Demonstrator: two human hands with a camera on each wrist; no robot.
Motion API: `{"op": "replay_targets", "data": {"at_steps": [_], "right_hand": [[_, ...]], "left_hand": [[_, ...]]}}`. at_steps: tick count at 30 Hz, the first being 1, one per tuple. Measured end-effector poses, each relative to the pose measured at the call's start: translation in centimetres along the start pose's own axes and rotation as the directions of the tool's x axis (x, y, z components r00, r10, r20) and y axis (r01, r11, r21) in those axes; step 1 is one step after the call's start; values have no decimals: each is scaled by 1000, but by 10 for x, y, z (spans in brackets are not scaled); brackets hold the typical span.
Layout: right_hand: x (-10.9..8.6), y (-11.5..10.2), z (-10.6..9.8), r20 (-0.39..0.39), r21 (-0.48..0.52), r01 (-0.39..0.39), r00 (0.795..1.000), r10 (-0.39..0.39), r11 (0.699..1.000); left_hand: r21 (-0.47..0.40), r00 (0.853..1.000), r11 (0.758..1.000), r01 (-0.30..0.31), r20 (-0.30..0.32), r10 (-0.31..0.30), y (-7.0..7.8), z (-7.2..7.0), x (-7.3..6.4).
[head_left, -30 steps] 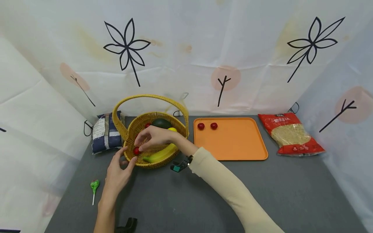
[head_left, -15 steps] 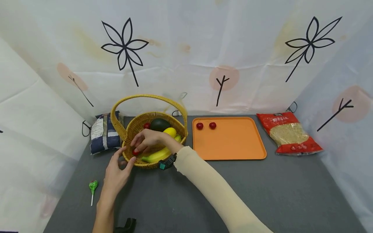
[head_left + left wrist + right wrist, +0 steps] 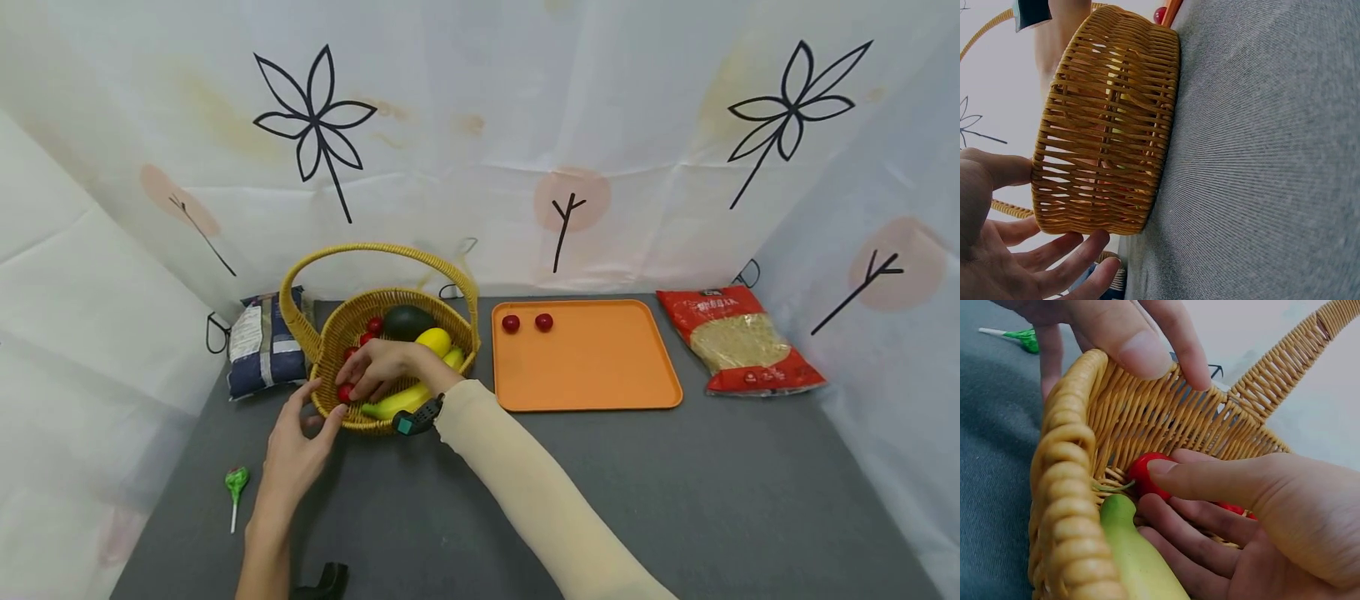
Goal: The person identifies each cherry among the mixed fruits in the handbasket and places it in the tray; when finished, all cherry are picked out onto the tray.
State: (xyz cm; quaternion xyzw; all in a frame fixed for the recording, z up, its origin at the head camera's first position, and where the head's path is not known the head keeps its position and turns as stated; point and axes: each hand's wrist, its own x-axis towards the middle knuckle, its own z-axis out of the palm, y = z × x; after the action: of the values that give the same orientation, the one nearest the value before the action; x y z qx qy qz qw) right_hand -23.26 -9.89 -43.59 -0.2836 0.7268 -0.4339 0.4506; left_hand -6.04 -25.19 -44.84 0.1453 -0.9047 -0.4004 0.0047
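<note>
My right hand (image 3: 382, 367) reaches down into a yellow wicker basket (image 3: 1107, 119). Its thumb and fingers pinch a red cherry (image 3: 1147, 475) with a green stem, low by the basket's near left wall. Beside that hand lie a banana (image 3: 1138, 556), a yellow lemon-like fruit (image 3: 435, 340) and a dark green avocado (image 3: 408, 322). More cherries (image 3: 374, 325) line the basket's left side, partly hidden by the hand. My left hand (image 3: 295, 446) holds the basket's near left rim, thumb over the edge and fingers against the outer weave.
An orange tray (image 3: 592, 358) with two cherries (image 3: 527, 322) stands right of the basket. A red bag of grain (image 3: 738, 337) lies at the far right, a dark blue bag (image 3: 262, 346) behind the basket's left side. A green lollipop (image 3: 236, 482) lies at the front left. The basket's handle (image 3: 382, 247) arches overhead.
My right hand has lowered further into the basket with the cherry, its forearm shifting left. More cherries on the left side show now. The left hand keeps its place on the rim.
</note>
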Motion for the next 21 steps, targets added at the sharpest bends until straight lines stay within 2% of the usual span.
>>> {"op": "replay_targets", "data": {"at_steps": [7,14,21], "right_hand": [[2,1,1,3,-11,0,1000,0,1000],[7,4,2,-31,-51,5,999,-7,999],[11,7,5,-57,-101,14,998,-20,995]], "left_hand": [[1,1000,1000,-3,-2,3,-1,0,1],[4,1000,1000,-1,10,1,-2,0,2],[8,1000,1000,-20,-13,20,-2,1,1]]}}
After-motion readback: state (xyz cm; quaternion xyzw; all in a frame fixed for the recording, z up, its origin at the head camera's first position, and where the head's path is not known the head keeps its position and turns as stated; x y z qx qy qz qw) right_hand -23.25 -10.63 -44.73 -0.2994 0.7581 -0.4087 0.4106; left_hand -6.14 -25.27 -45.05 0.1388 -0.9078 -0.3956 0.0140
